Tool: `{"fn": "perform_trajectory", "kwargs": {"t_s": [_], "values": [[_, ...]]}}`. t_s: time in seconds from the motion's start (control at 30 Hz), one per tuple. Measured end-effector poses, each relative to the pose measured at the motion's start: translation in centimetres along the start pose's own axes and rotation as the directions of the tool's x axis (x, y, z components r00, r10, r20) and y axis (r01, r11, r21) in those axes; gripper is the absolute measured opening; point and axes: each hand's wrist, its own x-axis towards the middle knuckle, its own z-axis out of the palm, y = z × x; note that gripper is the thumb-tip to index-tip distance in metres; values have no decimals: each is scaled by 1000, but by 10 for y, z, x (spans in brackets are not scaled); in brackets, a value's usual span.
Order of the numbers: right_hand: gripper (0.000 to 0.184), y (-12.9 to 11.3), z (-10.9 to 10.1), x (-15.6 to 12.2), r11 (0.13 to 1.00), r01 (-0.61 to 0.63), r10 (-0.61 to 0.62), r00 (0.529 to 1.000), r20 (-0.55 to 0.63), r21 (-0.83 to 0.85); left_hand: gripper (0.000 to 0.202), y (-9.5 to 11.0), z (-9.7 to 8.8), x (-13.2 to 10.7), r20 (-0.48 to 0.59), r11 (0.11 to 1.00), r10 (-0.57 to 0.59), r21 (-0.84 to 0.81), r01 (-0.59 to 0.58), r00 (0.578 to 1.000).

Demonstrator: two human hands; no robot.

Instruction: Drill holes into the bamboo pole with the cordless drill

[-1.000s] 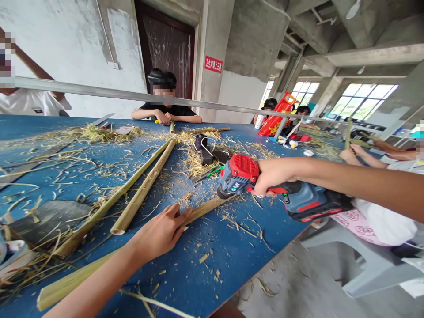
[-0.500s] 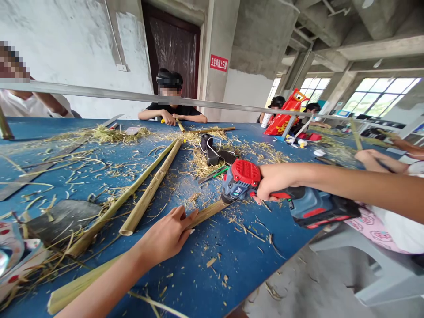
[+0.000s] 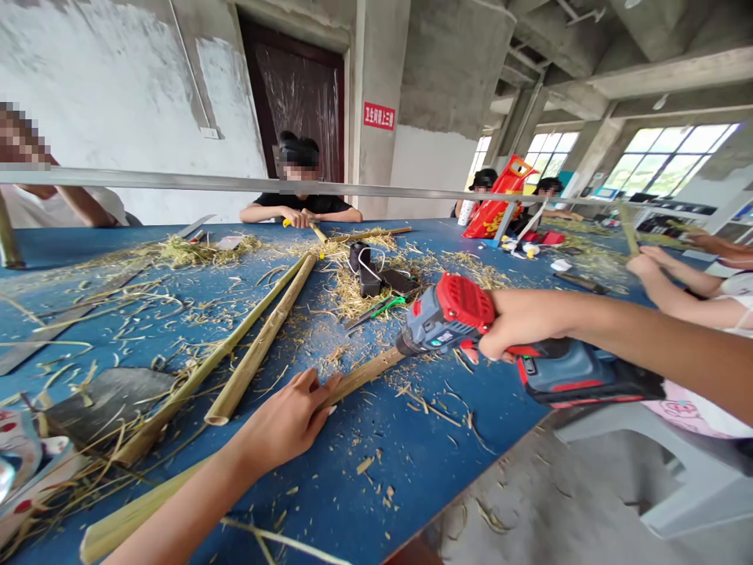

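Bamboo slat (image 3: 365, 375): lies flat on the blue table (image 3: 412, 463), running from the near left corner out to the middle. It has not shifted over the last second.
Left hand (image 3: 288, 420): palm down with the fingers stretched along the slat, pressing on it rather than wrapped round it. The hold is the same as a second ago.
Right hand (image 3: 521, 326): closed tight round the grip of the cordless drill (image 3: 450, 318), with the arm coming in from the right.
Drill nose: set against the slat's far end as before, now tipped a touch further down. I cannot tell whether the bit is turning.
Reading: so little has changed that I'd judge the drilling at the slat's end is under way, not finished.
Bamboo poles (image 3: 259, 345): two side by side, just left of the pressing hand.
Shavings (image 3: 353, 294): thick beyond the drill.
Far side: a seated person (image 3: 300, 205) has both hands at the table edge, and a red bag (image 3: 500, 200) sits far right.
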Motion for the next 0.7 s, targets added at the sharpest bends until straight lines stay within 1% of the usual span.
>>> {"fn": "perform_trajectory", "kwargs": {"t_s": [0.1,0.17,0.23,0.3,0.37,0.43,0.5,0.57,0.6,0.63,0.67,0.7], "values": [[15,10,-11,-19,987,27,-16,997,-71,157,42,1,-1,-2,-25,1000,-1,26,2,1000],[16,23,-16,-23,950,79,-33,987,-157,301,42,3,-2,-4,-32,998,-1,66,3,999],[20,41,-18,-17,889,177,-63,961,-271,421,42,5,-3,-5,-36,994,-1,111,5,999],[26,61,-20,-3,805,305,-108,919,-379,509,41,7,-5,-4,-48,988,-4,153,12,999],[31,79,-21,17,675,431,-176,882,-437,599,39,8,-8,-3,-61,982,-10,188,22,998],[35,95,-23,41,505,552,-253,829,-498,663,37,11,-15,-1,-66,979,-19,201,32,998],[40,106,-24,65,340,670,-277,742,-610,660,38,18,-25,-1,-97,981,-34,184,52,995],[41,116,-26,88,187,767,-255,641,-724,614,41,29,-38,-2,-183,989,-61,122,84,981],[40,121,-26,99,117,804,-229,593,-772,583,43,36,-44,-3,-241,993,-75,69,94,968],[38,127,-26,109,57,829,-196,555,-808,556,46,44,-49,-3,-294,996,-86,11,93,952],[34,134,-26,118,8,843,-159,532,-832,538,48,52,-53,-3,-331,996,-92,-40,83,939],[31,142,-26,126,-32,846,-123,525,-842,532,50,60,-54,-2,-341,995,-91,-65,73,936]]}}
